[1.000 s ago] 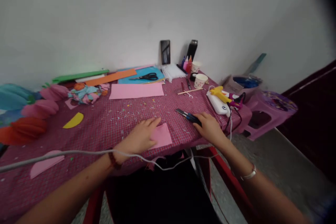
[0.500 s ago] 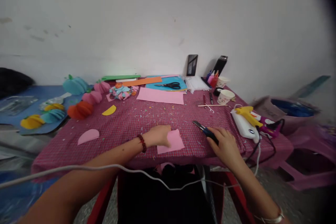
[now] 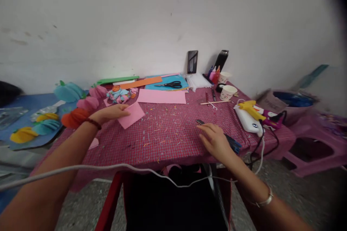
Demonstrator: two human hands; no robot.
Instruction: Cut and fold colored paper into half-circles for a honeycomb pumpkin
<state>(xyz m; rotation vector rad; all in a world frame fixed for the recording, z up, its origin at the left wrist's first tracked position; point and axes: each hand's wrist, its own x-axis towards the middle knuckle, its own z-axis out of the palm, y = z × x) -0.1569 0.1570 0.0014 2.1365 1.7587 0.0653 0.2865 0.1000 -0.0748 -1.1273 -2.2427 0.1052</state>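
My left hand [image 3: 108, 113] is pinched on a small pink paper piece [image 3: 132, 115] and holds it over the left part of the pink checked tablecloth [image 3: 168, 133]. My right hand [image 3: 214, 139] lies near the front edge with its fingers loosely spread, resting beside a dark blue-handled tool [image 3: 230, 140] whose tip [image 3: 200, 122] shows past the fingers. Whether the fingers grip the tool is unclear. A yellow glue gun [image 3: 251, 108] rests on a white block at the right.
Large pink sheet [image 3: 161, 96], black scissors [image 3: 170, 85] on blue paper, paper cups [image 3: 227, 92], bottles and a phone stand at the back. Paper fruit shapes [image 3: 73, 117] lie at the left. A white cable [image 3: 108, 168] crosses in front. Purple stool [image 3: 311, 148] at the right.
My left hand has lifted the small pink paper from the front edge and carried it to the left and back. My right hand has opened beside the blue-handled tool.
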